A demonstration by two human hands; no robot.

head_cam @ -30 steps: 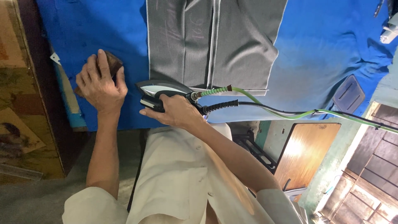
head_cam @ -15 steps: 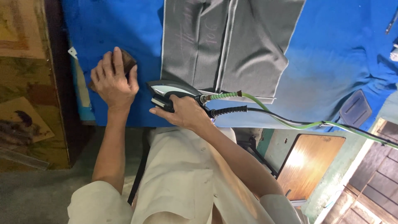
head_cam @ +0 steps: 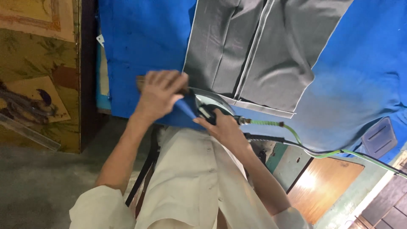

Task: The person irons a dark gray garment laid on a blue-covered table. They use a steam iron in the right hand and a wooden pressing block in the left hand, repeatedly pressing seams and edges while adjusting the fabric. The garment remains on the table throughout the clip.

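To my left stands a patterned panel (head_cam: 36, 72) in yellow-brown, with a dark wood post (head_cam: 87, 63) beside it. Grey concrete floor (head_cam: 38, 186) lies below. On my right, a teal wall (head_cam: 292, 163) meets an orange-brown wooden door (head_cam: 328, 184) catching a bright patch of light.

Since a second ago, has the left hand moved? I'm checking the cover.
Yes. The left hand has shifted toward the iron and grey trousers, lifting the blue cover's edge.

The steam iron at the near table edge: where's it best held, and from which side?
Grip the steam iron by its dark handle, coming from the near edge, as the right hand does. The green hose trails off the rear to the right; the soleplate faces the blue cover.
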